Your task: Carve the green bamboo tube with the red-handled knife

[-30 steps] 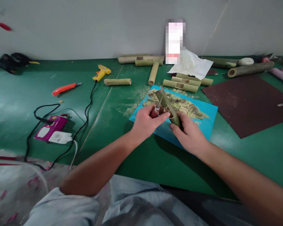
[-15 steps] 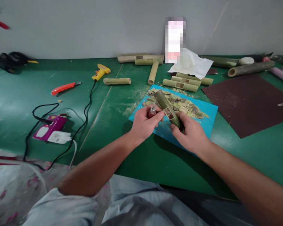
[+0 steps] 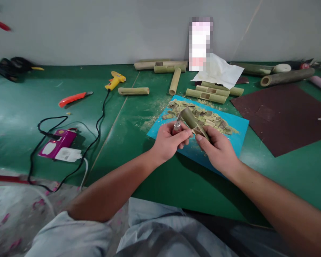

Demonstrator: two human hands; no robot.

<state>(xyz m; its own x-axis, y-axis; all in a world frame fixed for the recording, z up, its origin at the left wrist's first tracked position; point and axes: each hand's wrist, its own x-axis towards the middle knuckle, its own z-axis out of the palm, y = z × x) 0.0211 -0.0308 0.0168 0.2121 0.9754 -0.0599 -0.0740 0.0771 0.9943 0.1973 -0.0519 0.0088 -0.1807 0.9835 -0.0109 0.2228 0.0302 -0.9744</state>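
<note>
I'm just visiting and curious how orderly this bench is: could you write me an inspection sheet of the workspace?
Surface: green table; a blue sheet bears bamboo chips, with shavings scattered beyond it.
Work items: bamboo tube with a cut opening; red-handled tool.
Clutter: orange cutter, blade showing; brown sheet.
Hands: left hand holds the tool, right hand the tube.
Cables: black cable from yellow glue gun crosses the table's near edge; so does a white cable.
Surroundings: grey wall behind.

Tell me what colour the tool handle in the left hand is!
The tool handle in the left hand is dark red; the head view shows it best.
</note>
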